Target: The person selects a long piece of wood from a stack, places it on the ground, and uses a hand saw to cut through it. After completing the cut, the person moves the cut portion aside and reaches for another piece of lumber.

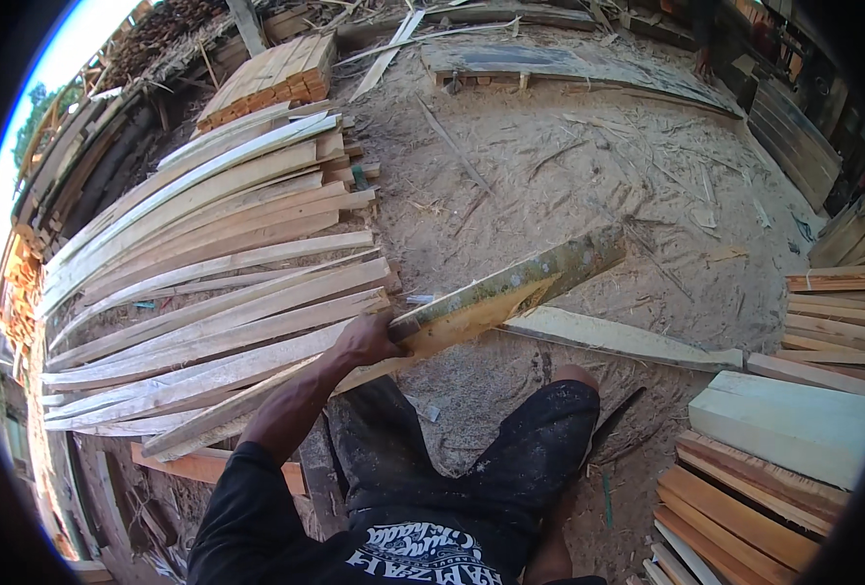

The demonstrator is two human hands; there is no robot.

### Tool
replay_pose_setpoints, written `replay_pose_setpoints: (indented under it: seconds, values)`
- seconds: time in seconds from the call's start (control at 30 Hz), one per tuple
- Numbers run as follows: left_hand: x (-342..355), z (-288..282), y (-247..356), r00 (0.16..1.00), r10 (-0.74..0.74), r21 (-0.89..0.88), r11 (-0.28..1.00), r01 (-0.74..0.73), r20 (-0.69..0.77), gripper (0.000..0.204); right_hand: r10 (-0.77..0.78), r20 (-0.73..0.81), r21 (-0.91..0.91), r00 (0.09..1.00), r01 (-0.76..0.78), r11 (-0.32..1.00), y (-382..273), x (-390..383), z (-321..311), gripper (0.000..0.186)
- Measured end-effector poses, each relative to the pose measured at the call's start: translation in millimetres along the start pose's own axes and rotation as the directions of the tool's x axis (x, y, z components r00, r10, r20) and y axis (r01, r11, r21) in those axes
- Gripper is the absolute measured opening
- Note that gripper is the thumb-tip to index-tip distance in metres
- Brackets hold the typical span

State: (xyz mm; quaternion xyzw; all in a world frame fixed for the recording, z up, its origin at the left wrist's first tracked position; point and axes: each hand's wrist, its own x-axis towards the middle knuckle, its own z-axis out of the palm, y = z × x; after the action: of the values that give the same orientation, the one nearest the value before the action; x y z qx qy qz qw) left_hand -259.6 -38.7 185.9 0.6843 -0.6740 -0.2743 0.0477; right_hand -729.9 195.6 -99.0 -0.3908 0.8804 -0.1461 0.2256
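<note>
My left hand is closed around a long wooden plank with mottled bark along its edge. The plank slants from the lower left, beside the stacked boards, up to the right over the sandy ground. My fingers wrap over its upper edge, and part of the grip is hidden. Beneath its far half lies a pale board on the ground. Of my right arm only a bit of skin shows at the bottom edge; the right hand is out of sight.
Many sawn boards lie side by side at left. A bundle of short planks stands behind them. A low wooden platform is at the back. Stacked timber, including a thick pale beam, fills the right side. Wood shavings litter the sand.
</note>
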Motion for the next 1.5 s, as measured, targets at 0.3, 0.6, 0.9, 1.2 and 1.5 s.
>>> replay_pose_setpoints:
  seconds: [0.3, 0.6, 0.9, 1.2, 1.5]
  values:
    - [19.3, -10.4, -23.9, 0.994, -0.024, 0.015, 1.0, 0.026, -0.108, 0.061, -0.004, 0.108, 0.535, 0.994, -0.055, 0.843, -86.7, -30.3, -143.6, 0.058]
    - [23.1, -2.2, -30.8, 0.992, 0.044, -0.03, 0.998, -0.048, -0.116, 0.059, -0.754, 0.107, 0.686, 0.648, 0.501, 0.528, -328.6, -89.6, -109.4, 0.054]
    - [24.7, 1.3, -36.5, 0.989, -0.043, 0.019, 0.999, 0.046, -0.139, 0.06, -0.841, 0.259, 0.535, 0.475, 0.655, 0.534, -418.7, -66.0, -41.0, 0.05]
    - [28.2, -0.7, -44.5, 0.994, -0.039, 0.0, 0.999, 0.04, -0.098, 0.058, -0.683, 0.451, 0.496, 0.574, 0.475, 0.727, -279.5, -146.5, -171.5, 0.053]
    - [5.9, 5.1, -35.7, 0.977, -0.044, 0.02, 0.999, 0.049, -0.208, 0.049, -0.809, 0.336, 0.569, 0.483, 0.58, 0.583, -470.4, -112.1, -106.3, 0.047]
